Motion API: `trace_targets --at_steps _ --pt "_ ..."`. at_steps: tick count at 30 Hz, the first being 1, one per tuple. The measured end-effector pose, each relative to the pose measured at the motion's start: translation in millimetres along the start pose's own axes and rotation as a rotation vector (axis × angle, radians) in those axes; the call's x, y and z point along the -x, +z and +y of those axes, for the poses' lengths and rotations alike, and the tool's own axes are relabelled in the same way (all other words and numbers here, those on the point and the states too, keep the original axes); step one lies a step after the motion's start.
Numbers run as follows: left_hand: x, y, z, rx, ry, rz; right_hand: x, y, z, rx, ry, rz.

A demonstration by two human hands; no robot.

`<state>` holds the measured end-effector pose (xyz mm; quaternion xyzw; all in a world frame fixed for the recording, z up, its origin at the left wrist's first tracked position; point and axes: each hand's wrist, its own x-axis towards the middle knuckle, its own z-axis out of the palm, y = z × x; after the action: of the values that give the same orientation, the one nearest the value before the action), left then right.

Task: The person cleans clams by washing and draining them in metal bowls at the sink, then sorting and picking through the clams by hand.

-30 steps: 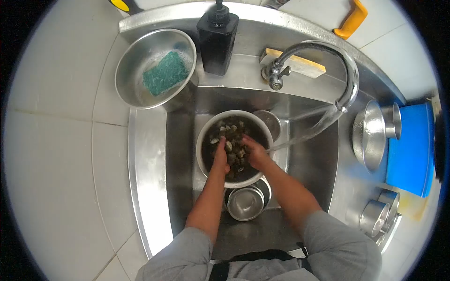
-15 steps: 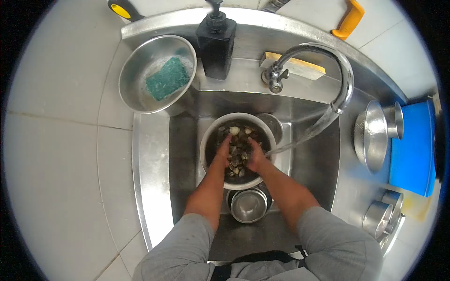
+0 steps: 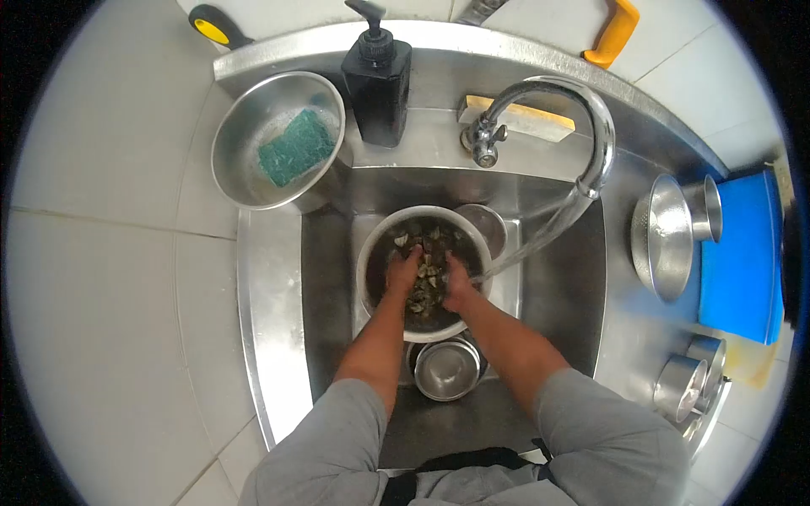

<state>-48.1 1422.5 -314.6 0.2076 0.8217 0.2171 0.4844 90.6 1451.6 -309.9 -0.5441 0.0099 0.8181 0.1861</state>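
Several clams lie in dark, cloudy water inside a round metal pot in the sink. My left hand is in the pot at the left of the clams, its thumb showing and its other fingers mostly under the water. Facing it from the right, my right hand is partly submerged, its fingers pointing away from me. Both hands are cupped around a heap of clams between them. A stream of water from the curved faucet falls into the pot beside my right hand.
Small metal bowls sit in front of the pot. At the back left, a metal container holds a green scouring pad, near a black pump bottle. A strainer bowl, metal cups and a blue bin stand right.
My left hand has turned and sunk deeper, hiding more of its fingers. The clams between my hands have shifted, and my right hand has stayed nearly in place. The camera view has moved slightly.
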Motion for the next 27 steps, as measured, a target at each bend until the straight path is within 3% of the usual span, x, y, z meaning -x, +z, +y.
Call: trace_targets --at_steps 2,4,6,7,8,9,10,11,12,13,14,15,16,17,19,20,22,23,27 --pt "8 1 -2 0.133 -0.119 -0.091 0 6 4 0.040 -0.033 0.134" --pt "17 3 -6 0.279 -0.237 -0.197 9 -6 -7 -0.087 0.010 -0.245" --pt "45 -21 -3 0.491 -0.170 -0.405 52 -8 -21 -0.078 -0.024 -0.281" --pt "25 -13 -26 0.488 0.008 -0.454 65 -12 -28 -0.073 -0.044 -0.303" --pt "47 -31 -13 0.196 0.182 -0.243 78 -17 -34 -0.068 -0.064 -0.325" --pt "75 -52 4 -0.096 0.348 -0.028 88 -28 -36 0.332 -0.349 -0.116" --pt "83 -61 4 -0.083 0.474 0.222 98 -36 -36 0.732 -0.626 0.104" --pt "86 -69 2 -0.068 0.601 0.474 103 -47 -31 0.726 -0.630 0.107" --pt "83 -75 -2 -0.067 0.613 0.475 102 -61 -22 0.977 -0.939 0.413" --pt "76 -81 -3 -0.192 0.563 0.606 99 -70 -17 1.208 -1.250 0.737" --pt "68 -87 -10 -0.319 0.505 0.737 87 -79 -11 1.195 -1.264 0.734" --pt "56 -89 -20 -0.322 0.517 0.748 72 -89 -4 1.071 -1.003 0.720" --pt "42 -87 -32 -0.274 0.437 0.599 67 -93 0 0.941 -0.747 0.697" --pt "34 -86 -38 -0.230 0.357 0.446 72 -88 -1 0.923 -0.755 0.697" --pt "32 -86 -31 -0.261 0.343 0.428 85 -71 -10 0.886 -0.567 0.424" --pt "36 -87 -29 -0.284 0.305 0.407 85 -76 -13 0.868 -0.574 0.427" --pt "55 -101 -18 -0.310 0.384 0.353 79 -89 -18 1.516 -0.771 0.470" --pt "63 -109 -8 -0.321 0.448 0.303 105 -76 -22 1.326 -0.703 0.482" --pt "127 -124 30 -0.357 0.525 0.374 187 -79 -31 1.275 -0.736 0.437"
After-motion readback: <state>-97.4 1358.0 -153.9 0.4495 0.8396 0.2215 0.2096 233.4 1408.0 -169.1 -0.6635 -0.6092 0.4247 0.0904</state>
